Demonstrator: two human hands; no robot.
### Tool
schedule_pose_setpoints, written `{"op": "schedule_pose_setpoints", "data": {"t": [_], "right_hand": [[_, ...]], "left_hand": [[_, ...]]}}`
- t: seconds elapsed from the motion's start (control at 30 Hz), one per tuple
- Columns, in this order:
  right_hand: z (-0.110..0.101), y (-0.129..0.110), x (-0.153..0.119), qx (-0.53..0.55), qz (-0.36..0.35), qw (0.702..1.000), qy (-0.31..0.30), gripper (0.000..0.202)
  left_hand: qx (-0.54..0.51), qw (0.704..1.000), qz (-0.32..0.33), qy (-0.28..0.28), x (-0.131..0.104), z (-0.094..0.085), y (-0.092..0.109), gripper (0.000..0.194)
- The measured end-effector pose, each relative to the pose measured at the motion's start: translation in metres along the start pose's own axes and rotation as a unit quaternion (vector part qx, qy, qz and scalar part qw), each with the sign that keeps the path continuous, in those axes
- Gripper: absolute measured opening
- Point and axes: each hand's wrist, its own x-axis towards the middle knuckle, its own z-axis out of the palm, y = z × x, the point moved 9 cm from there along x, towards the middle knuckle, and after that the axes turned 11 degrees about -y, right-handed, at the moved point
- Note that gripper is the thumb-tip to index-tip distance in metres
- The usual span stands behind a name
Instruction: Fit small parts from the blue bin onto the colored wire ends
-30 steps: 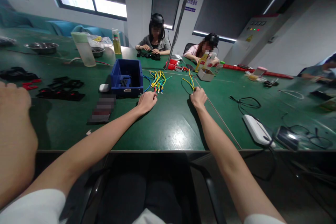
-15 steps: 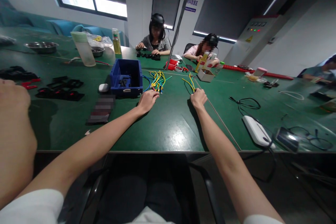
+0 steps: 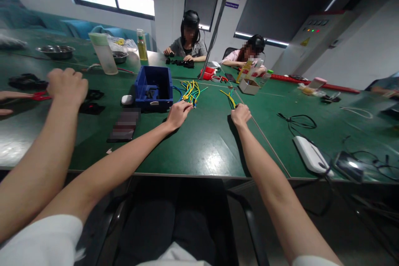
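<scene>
Wire bundle [image 3: 190, 92], yellow/green/blue leads, lies on the green table [image 3: 199, 149] just above frame centre, right of the blue bin [image 3: 153, 88]. Left hand [image 3: 177, 114] reaches in from lower left, fingertips touching the near ends of that bundle; fingers curled over them, but can't tell whether they are actually pinched on a lead. Right hand [image 3: 241, 114] sits just right of centre, fist closed around the near end of a smaller bunch of yellow-green wires [image 3: 230, 98] that fans away toward the top of the frame. The two hands are apart, bare table between them. Bin holds some black parts; a small white object [image 3: 126, 99] lies against its left side, a dark flat item [image 3: 124, 124] below that. Left edge: another person's forearm and fist [image 3: 67, 86] over black parts [image 3: 90, 102] and a red piece [image 3: 39, 96]. Upper left: translucent cup [image 3: 104, 53], yellow bottle [image 3: 142, 47], metal bowl [image 3: 55, 51]. Top centre: two seated people working at the far side of the table. Right side: white power adapter [image 3: 311, 159] with black cable [image 3: 296, 121], a phone [image 3: 347, 161] at the lower right. Small cardboard box [image 3: 249, 86] right of top centre.
</scene>
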Motion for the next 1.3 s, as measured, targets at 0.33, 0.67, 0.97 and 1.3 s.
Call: {"op": "schedule_pose_setpoints", "data": {"t": [0.33,0.67,0.97,1.3], "right_hand": [[0.0055,0.0077,0.0086,0.026,0.011,0.999,0.015,0.036],[0.0043,0.0092,0.0062,0.049,0.023,0.998,0.010,0.034],[0.0044,0.0076,0.0065,0.057,0.017,0.998,0.010,0.037],[0.0085,0.0098,0.0107,0.049,0.020,0.998,0.018,0.038]], "left_hand": [[-0.002,0.999,0.006,0.039,-0.0017,-0.0046,0.0016,0.016],[-0.001,0.999,0.002,0.050,-0.0026,-0.0083,0.0025,0.014],[-0.002,0.999,-0.004,0.040,-0.0003,-0.0048,-0.0036,0.013],[0.000,0.999,0.018,0.037,-0.0011,-0.0004,0.0007,0.011]]}}
